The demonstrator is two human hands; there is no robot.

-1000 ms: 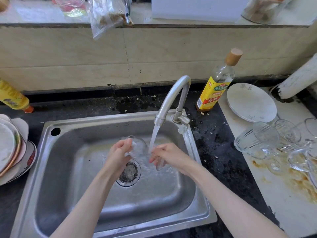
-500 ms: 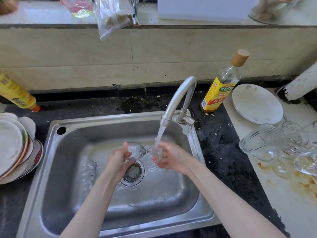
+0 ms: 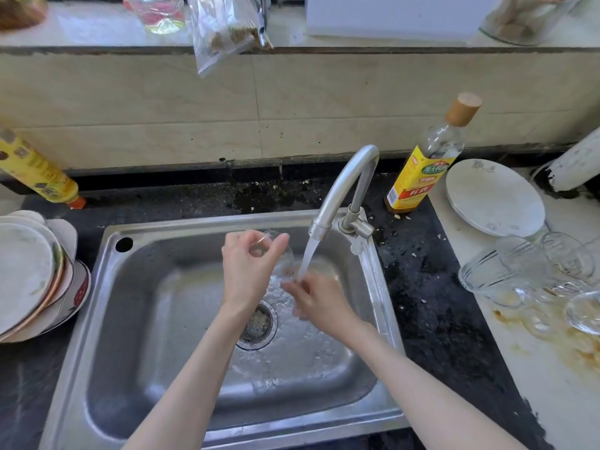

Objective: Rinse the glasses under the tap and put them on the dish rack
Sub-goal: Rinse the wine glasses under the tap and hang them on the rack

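Observation:
My left hand [image 3: 250,271] grips a clear glass [image 3: 281,258] by its base end, holding it tilted over the steel sink [image 3: 136,336]. Water runs from the curved tap [image 3: 341,193] and falls onto the glass's lower end. There my right hand [image 3: 316,300] touches the glass under the stream; how its fingers lie is blurred by the water. Several more clear glasses [image 3: 526,271] lie on the counter at the right.
A stack of plates [image 3: 29,271] stands left of the sink. An oil bottle [image 3: 425,160] and a white plate [image 3: 493,196] sit behind the glasses at right. A yellow bottle [image 3: 35,172] lies at the far left. The drain strainer [image 3: 258,323] is in the sink's middle.
The left hand has lifted and turned the glass, so its base end now points up and back. The right hand has stayed at the glass's lower end under the stream.

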